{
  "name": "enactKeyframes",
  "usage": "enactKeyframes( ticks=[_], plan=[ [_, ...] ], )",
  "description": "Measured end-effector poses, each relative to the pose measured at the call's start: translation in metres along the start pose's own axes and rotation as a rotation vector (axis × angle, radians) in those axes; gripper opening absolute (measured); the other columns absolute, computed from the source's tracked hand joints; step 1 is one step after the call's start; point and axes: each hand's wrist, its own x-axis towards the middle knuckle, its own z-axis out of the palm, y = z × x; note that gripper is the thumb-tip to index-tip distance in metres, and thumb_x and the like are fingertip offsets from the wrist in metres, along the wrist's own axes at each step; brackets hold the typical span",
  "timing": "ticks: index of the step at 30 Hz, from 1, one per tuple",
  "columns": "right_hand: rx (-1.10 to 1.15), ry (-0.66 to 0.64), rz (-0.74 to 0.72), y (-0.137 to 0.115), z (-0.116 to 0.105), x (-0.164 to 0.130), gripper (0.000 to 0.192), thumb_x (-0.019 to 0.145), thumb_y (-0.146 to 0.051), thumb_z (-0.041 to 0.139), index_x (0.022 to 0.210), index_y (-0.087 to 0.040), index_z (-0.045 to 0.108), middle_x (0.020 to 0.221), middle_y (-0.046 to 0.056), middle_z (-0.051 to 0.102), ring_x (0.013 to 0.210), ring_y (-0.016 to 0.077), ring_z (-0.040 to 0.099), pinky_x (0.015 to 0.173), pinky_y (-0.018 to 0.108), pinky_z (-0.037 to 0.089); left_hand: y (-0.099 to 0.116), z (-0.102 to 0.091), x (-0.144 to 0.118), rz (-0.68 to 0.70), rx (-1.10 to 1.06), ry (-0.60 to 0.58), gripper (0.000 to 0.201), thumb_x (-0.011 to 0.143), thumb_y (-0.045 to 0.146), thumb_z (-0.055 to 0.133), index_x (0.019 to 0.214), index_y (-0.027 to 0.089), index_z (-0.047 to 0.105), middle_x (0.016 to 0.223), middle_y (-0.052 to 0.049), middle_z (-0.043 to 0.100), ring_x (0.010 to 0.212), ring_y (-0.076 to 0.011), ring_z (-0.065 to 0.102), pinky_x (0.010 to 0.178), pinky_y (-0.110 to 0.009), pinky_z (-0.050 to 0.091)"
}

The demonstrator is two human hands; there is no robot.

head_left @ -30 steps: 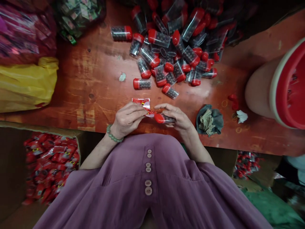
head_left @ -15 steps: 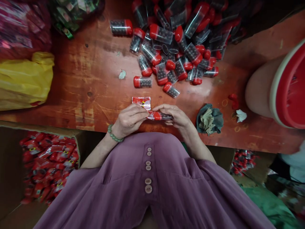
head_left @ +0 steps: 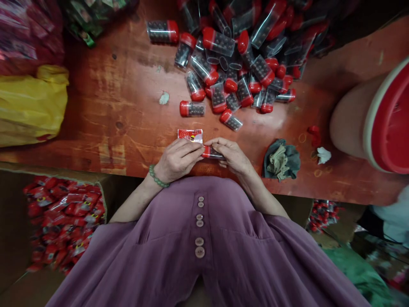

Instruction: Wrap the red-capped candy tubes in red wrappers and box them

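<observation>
Reddish, worn wooden table (head_left: pixel 105 115) across the whole view, strewn at the far side with a heap of clear tubes (head_left: pixel 243 55) with red caps, dark pellets inside. Red-and-cream tub (head_left: pixel 380 115) at the right edge, yellow bag (head_left: pixel 32 104) at the left. Below the left table edge, a carton of red packets (head_left: pixel 64 221); near the right hand, a crumpled grey-green rag (head_left: pixel 281 159).

At the near edge, left hand (head_left: pixel 177 161) and right hand (head_left: pixel 233 155) drawn closer together than half a second earlier, fingertips nearly touching. Left fingers closed in a pinch on a red-and-white wrapper (head_left: pixel 191 135), its printed end sticking up past the knuckles. Right fingers curled shut around one red-capped tube (head_left: pixel 211 152), held level just above the table edge. Tube showed less than before: the red cap was now tucked against the wrapper's mouth, the clear body mostly hidden under the right fingers. Green bead bracelet (head_left: pixel 157 178) on the left wrist.
</observation>
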Motion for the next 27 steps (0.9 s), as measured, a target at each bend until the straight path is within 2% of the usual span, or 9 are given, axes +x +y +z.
enactKeyframes(
  ticks=[5, 8, 10, 12, 14, 16, 19, 23, 27],
  plan=[
    [-0.046, 0.029, -0.08, 0.007, 0.01, 0.0, 0.024, 0.091, -0.039, 0.057, 0.1, -0.02, 0.067, 0.047, -0.01, 0.042, 0.034, 0.0039, 0.03, 0.033, 0.016, 0.025, 0.0, -0.004, 0.003, 0.036, 0.041, -0.047, 0.021, 0.09, 0.017, 0.064, 0.108, 0.024, 0.072, 0.104, -0.004, 0.077, 0.096, -0.0187, 0.068, 0.084, -0.036, 0.052],
    [-0.038, 0.038, -0.156, 0.006, 0.015, -0.002, 0.027, 0.093, -0.043, 0.056, 0.103, -0.021, 0.068, 0.05, -0.01, 0.042, 0.035, 0.0042, 0.031, 0.034, 0.017, 0.027, 0.003, -0.014, 0.005, -0.156, -0.005, -0.115, 0.025, 0.09, 0.03, 0.066, 0.115, 0.028, 0.07, 0.117, -0.005, 0.074, 0.118, -0.0248, 0.063, 0.105, -0.047, 0.044],
    [-0.057, 0.103, -0.249, 0.003, 0.019, -0.004, 0.028, 0.094, -0.045, 0.054, 0.105, -0.022, 0.067, 0.055, -0.008, 0.047, 0.038, 0.0046, 0.034, 0.036, 0.018, 0.03, 0.009, -0.02, 0.004, -0.37, -0.053, -0.016, 0.046, 0.083, 0.045, 0.073, 0.125, 0.028, 0.065, 0.131, -0.008, 0.067, 0.133, -0.0305, 0.053, 0.116, -0.053, 0.034],
    [-0.113, 0.203, -0.384, 0.001, 0.024, -0.005, 0.029, 0.096, -0.045, 0.053, 0.108, -0.023, 0.066, 0.069, -0.004, 0.059, 0.046, 0.0058, 0.044, 0.043, 0.019, 0.039, 0.018, -0.022, 0.004, -0.608, -0.258, 0.19, 0.068, 0.076, 0.056, 0.077, 0.134, 0.025, 0.058, 0.139, -0.012, 0.06, 0.135, -0.0317, 0.051, 0.116, -0.05, 0.036],
    [-0.2, 0.269, -0.543, 0.001, 0.029, -0.003, 0.029, 0.097, -0.045, 0.051, 0.111, -0.024, 0.065, 0.09, 0.0, 0.067, 0.065, 0.0093, 0.058, 0.059, 0.024, 0.052, 0.028, -0.021, 0.006, -0.84, -0.644, 0.342, 0.067, 0.077, 0.058, 0.075, 0.131, 0.023, 0.059, 0.134, -0.014, 0.062, 0.123, -0.0286, 0.061, 0.107, -0.045, 0.048],
    [-0.302, 0.259, -0.678, 0.001, 0.036, 0.0, 0.028, 0.099, -0.043, 0.049, 0.114, -0.024, 0.064, 0.105, 0.003, 0.069, 0.086, 0.014, 0.065, 0.079, 0.031, 0.057, 0.037, -0.018, 0.011, -1.012, -1.008, 0.406, 0.051, 0.077, 0.053, 0.077, 0.116, 0.021, 0.067, 0.119, -0.011, 0.07, 0.106, -0.0242, 0.069, 0.096, -0.04, 0.055],
    [-0.419, 0.189, -0.803, 0.0, 0.044, 0.006, 0.029, 0.101, -0.039, 0.046, 0.121, -0.025, 0.06, 0.111, 0.004, 0.07, 0.097, 0.0163, 0.067, 0.091, 0.036, 0.057, 0.042, -0.016, 0.023, -1.128, -1.191, 0.548, 0.034, 0.069, 0.043, 0.086, 0.09, 0.019, 0.073, 0.094, -0.005, 0.076, 0.09, -0.018, 0.071, 0.092, -0.034, 0.055],
    [-0.517, 0.086, -0.815, -0.004, 0.046, 0.006, 0.034, 0.098, -0.036, 0.052, 0.129, -0.024, 0.057, 0.124, 0.007, 0.067, 0.109, 0.0195, 0.065, 0.098, 0.04, 0.056, 0.037, -0.018, 0.033, -1.192, -1.199, 0.701, 0.029, 0.062, 0.037, 0.091, 0.08, 0.02, 0.075, 0.084, 0.0, 0.076, 0.079, -0.0125, 0.069, 0.087, -0.028, 0.054],
    [-0.356, 0.011, -0.657, -0.001, 0.039, 0.005, 0.036, 0.095, -0.036, 0.058, 0.129, -0.026, 0.057, 0.119, 0.005, 0.069, 0.087, 0.0153, 0.069, 0.08, 0.034, 0.062, 0.031, -0.017, 0.031, -1.23, -1.241, 0.71, 0.028, 0.056, 0.032, 0.094, 0.074, 0.019, 0.076, 0.08, 0.001, 0.076, 0.074, -0.011, 0.068, 0.081, -0.025, 0.054]
  ],
)
